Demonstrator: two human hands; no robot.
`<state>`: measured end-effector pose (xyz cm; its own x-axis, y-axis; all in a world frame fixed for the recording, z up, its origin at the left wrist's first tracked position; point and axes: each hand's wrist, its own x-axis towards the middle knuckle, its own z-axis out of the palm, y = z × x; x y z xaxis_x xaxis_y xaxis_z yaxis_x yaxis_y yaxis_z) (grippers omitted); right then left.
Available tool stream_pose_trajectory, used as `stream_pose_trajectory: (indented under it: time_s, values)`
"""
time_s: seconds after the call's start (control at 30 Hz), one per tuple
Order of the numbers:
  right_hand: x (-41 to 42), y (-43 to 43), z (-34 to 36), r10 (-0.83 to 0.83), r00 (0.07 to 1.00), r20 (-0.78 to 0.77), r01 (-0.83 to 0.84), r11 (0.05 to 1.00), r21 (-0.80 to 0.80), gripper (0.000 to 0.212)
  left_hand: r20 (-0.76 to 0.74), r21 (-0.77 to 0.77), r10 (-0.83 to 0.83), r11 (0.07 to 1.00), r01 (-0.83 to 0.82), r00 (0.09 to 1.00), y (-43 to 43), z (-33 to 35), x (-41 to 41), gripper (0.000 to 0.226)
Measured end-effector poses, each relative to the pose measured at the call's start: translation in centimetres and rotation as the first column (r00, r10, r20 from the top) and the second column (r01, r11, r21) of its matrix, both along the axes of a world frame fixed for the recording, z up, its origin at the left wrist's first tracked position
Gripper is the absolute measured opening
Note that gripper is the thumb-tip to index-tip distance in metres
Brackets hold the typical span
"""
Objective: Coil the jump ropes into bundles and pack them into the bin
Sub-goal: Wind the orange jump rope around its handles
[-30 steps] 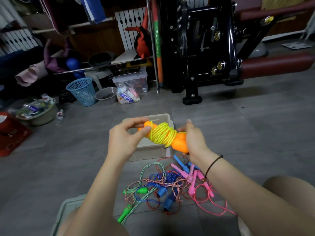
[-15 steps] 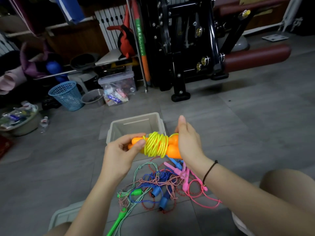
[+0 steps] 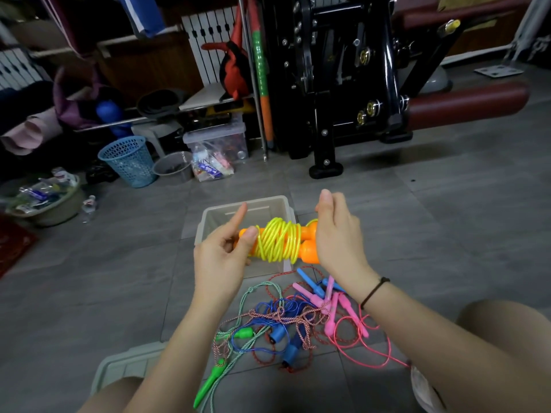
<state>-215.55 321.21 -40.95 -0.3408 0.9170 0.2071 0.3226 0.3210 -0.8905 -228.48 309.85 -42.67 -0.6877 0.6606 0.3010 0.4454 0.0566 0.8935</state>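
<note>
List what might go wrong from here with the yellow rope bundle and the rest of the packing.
1. The yellow rope bundle shows no tucked end. Its uneven coils may spring loose once the left hand and right hand let go.
2. It is not yet in the bin. Dropped from here, it might land outside.
3. The tangled ropes on the floor cross each other, so pulling one may tighten knots.

1 bin [image 3: 205, 222], 1 lid [image 3: 125, 366], 1 coiled yellow rope bundle [image 3: 277, 242] with 2 orange handles [image 3: 308, 254]. 2 hands: left hand [image 3: 220, 257], right hand [image 3: 340, 234]. Loose pile: 2 green handles [image 3: 244, 333], 2 dark blue handles [image 3: 277, 335], pink handles [image 3: 331, 321] (overlapping, exact count unclear). 1 blue basket [image 3: 128, 160].
</note>
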Motion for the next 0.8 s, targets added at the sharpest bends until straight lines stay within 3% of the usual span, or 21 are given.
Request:
stream_pose_trajectory:
  time_s: [0.13, 0.27, 0.4, 0.47, 0.53, 0.57, 0.63, 0.7, 0.8]
  values:
    - [0.0, 0.1, 0.5, 0.021, 1.0, 0.017, -0.023, 0.989, 0.145, 0.032, -0.341, -0.002, 0.1, 0.994, -0.107, 0.935, 0.6, 0.0, 0.7, 0.038]
    - [0.2, -0.1, 0.9, 0.063, 0.997, 0.047, -0.074, 0.954, 0.291, 0.037, -0.411, -0.066, 0.137, 0.982, -0.179, 0.901, 1.0, 1.2, 0.6, 0.039]
    - [0.2, 0.6, 0.7, 0.066, 0.986, 0.152, -0.124, 0.905, 0.408, 0.059, -0.261, -0.286, 0.089, 0.944, -0.165, 0.961, 1.2, 0.8, 0.4, 0.036]
    - [0.3, 1.0, 0.7, 0.085, 0.974, 0.209, -0.177, 0.864, 0.471, 0.069, -0.063, -0.382, 0.054, 0.921, -0.074, 0.997, 1.3, 0.4, 0.6, 0.034]
    - [0.5, 1.2, 0.4, 0.113, 0.967, 0.228, -0.219, 0.828, 0.516, 0.077, 0.215, -0.419, 0.055, 0.907, 0.041, 0.975, 1.3, 0.3, 0.9, 0.032]
    - [0.6, 1.3, 0.2, 0.135, 0.968, 0.21, -0.227, 0.829, 0.511, 0.077, 0.303, -0.419, 0.056, 0.905, 0.08, 0.952, 1.1, 0.3, 1.0, 0.032]
    - [0.4, 1.3, -0.1, 0.182, 0.979, 0.091, -0.204, 0.873, 0.442, 0.066, 0.322, -0.377, 0.053, 0.923, 0.077, 0.945, 1.0, 0.2, 0.7, 0.034]
    - [-0.1, 1.6, -0.2, 0.173, 0.981, -0.084, -0.142, 0.946, 0.29, 0.055, 0.156, -0.294, 0.117, 0.953, -0.067, 0.981, 0.9, 0.0, 0.2, 0.038]
    - [-0.8, 1.5, 0.2, 0.169, 0.969, -0.181, -0.181, 0.982, -0.053, 0.052, -0.137, -0.133, 0.253, 0.953, -0.271, 0.958, 0.7, 0.4, 0.1, 0.036]
